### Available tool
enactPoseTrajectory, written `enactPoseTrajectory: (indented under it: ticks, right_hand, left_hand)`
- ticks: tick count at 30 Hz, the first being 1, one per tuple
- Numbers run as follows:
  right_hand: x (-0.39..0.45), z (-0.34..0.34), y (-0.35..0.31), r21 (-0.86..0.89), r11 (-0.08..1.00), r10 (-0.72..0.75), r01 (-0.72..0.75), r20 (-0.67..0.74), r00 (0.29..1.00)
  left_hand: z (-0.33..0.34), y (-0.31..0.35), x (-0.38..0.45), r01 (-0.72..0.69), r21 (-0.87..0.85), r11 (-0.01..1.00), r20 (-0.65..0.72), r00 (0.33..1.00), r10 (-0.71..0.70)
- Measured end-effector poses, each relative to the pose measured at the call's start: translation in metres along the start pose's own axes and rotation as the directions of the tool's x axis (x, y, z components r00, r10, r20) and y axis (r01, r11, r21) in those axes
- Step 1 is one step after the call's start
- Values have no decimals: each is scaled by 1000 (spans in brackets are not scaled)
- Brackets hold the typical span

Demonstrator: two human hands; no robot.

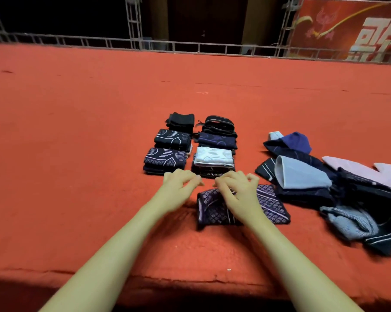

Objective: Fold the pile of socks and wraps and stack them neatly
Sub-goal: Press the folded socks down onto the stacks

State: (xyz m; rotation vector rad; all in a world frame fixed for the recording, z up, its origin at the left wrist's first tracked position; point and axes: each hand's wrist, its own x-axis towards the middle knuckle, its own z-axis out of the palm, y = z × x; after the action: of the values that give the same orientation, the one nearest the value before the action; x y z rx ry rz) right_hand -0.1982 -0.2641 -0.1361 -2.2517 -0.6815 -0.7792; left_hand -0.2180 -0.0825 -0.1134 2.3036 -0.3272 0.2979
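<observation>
Lying on the red carpet [77, 131], a purple patterned sock [271, 203] sits partly under the right hand [237, 190], whose curled fingers rest on its left half; whether they pinch the cloth I cannot tell, since the hand is blurred. The left hand [178, 188] hovers just left of the sock, fingers loosely curled and holding nothing, apart from the fabric. Just beyond both hands stand the folded stacks [190, 145] in two rows, the nearest right one topped by a white piece [213, 156]. To the right, near the sock's far edge, sprawls the unfolded pile [325, 185] of dark, blue, grey and pink pieces. A metal railing [190, 45] and a red banner [347, 30] close the background.
</observation>
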Motion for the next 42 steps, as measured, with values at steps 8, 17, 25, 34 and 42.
enactPoseTrajectory:
  ticks: [8,17,25,34,42]
  right_hand:
    - [-40,-16,42,-403,892,344,-208,303,889]
    - [-38,-16,42,-479,861,432,-172,510,743]
    - [-24,7,25,-402,910,337,-103,572,747]
    - [-37,-1,47,-470,842,303,-266,3,953]
    - [-49,-10,56,-582,710,475,-396,-20,880]
  left_hand:
    - [50,2,-1,290,351,890,-98,957,-273]
    - [68,6,2,120,522,845,-186,982,-24]
    - [24,-22,3,2,787,617,-182,956,230]
    - [51,-13,-3,0,675,738,12,1000,-11]
    - [79,1,4,54,611,790,323,894,-311]
